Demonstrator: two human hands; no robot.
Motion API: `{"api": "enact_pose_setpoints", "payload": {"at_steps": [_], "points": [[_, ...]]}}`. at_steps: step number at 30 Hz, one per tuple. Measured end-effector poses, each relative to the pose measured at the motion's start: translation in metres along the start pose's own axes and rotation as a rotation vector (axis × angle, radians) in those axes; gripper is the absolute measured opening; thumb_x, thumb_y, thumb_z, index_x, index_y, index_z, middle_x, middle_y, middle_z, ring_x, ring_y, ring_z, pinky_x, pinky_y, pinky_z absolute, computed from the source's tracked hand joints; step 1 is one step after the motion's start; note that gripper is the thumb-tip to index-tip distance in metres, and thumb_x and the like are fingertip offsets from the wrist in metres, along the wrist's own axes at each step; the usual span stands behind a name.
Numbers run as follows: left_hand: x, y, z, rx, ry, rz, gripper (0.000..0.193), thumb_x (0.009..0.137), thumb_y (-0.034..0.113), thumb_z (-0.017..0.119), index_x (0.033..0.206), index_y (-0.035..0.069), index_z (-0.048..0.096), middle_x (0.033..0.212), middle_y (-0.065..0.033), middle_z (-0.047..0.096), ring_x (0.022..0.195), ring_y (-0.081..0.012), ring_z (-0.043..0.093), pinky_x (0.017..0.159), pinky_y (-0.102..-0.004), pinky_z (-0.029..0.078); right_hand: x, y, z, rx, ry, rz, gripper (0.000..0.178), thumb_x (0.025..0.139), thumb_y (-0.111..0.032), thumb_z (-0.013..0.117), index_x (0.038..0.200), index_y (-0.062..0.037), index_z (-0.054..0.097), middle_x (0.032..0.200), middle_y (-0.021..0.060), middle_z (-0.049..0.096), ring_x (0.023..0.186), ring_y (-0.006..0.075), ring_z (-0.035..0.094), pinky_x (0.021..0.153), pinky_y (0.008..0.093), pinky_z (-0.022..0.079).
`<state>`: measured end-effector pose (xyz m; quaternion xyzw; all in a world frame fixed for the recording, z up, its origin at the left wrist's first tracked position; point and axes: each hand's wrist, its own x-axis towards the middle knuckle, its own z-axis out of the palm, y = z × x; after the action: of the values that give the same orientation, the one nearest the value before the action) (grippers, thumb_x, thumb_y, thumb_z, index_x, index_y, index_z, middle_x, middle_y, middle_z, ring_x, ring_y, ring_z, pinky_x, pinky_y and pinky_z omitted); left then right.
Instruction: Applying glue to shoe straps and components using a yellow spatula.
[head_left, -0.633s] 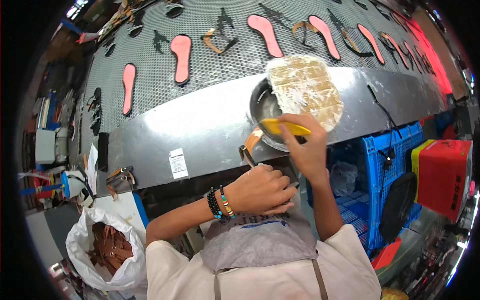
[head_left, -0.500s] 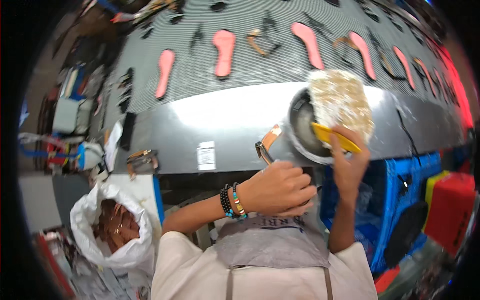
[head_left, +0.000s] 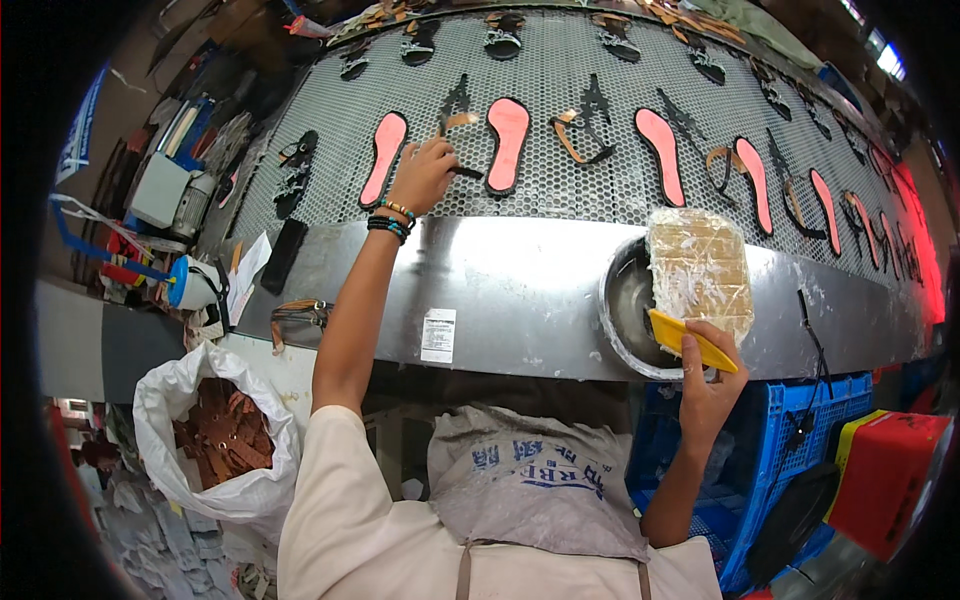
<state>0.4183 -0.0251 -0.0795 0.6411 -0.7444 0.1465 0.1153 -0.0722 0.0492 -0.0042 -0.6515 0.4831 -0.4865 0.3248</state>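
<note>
My left hand [head_left: 424, 178], with beaded bracelets at its wrist, reaches over the honeycomb-patterned belt. Its fingers are closed on a tan and dark sandal strap [head_left: 460, 121], partly hidden by the hand, beside a black sandal upper [head_left: 455, 98]. A pink insole with a black edge [head_left: 386, 160] lies left of that hand; another pink insole [head_left: 508, 142] lies to its right. My right hand [head_left: 712, 385] grips a yellow scraper [head_left: 692, 340]. The scraper is at the side of a round pan [head_left: 612, 325], below a tan block smeared with white paste [head_left: 700, 268] over the pan's right part.
More pink insoles [head_left: 756, 186] and straps continue rightward; black sandals [head_left: 503, 38] line the far side. On the steel ledge [head_left: 520, 300] lies a white label [head_left: 438, 335]. A white sack of brown pieces [head_left: 160, 410] stands left, a blue crate [head_left: 760, 500] right.
My left hand has moved from above my lap forward to the belt, carrying the strap off the steel ledge. My right hand still holds the scraper by the pan. The view has shifted.
</note>
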Motion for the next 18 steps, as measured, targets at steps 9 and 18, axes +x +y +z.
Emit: {"api": "enact_pose_setpoints", "payload": {"at_steps": [9, 18], "points": [[-0.131, 0.053, -0.09, -0.115, 0.002, -0.388, 0.043, 0.079, 0.002, 0.059, 0.12, 0.013, 0.064, 0.125, -0.0115, 0.062, 0.124, -0.0337, 0.054, 0.1, -0.0475, 0.042, -0.004, 0.013, -0.011, 0.05, 0.0, 0.059, 0.015, 0.096, -0.005, 0.065, 0.106, 0.0043, 0.071, 0.106, 0.0122, 0.07, 0.098, 0.0186, 0.065, 0.091, 0.0315, 0.051], [-0.271, 0.015, -0.151, 0.052, -0.185, -0.678, 0.028, 0.082, 0.002, 0.062, 0.107, 0.012, 0.07, 0.109, -0.0096, 0.066, 0.107, -0.0301, 0.062, 0.091, -0.045, 0.047, 0.002, -0.005, 0.008, 0.05, -0.067, -0.003, 0.015, 0.095, -0.006, 0.067, 0.107, 0.0032, 0.071, 0.107, 0.0119, 0.069, 0.099, 0.0181, 0.065, 0.091, 0.0307, 0.052]]}}
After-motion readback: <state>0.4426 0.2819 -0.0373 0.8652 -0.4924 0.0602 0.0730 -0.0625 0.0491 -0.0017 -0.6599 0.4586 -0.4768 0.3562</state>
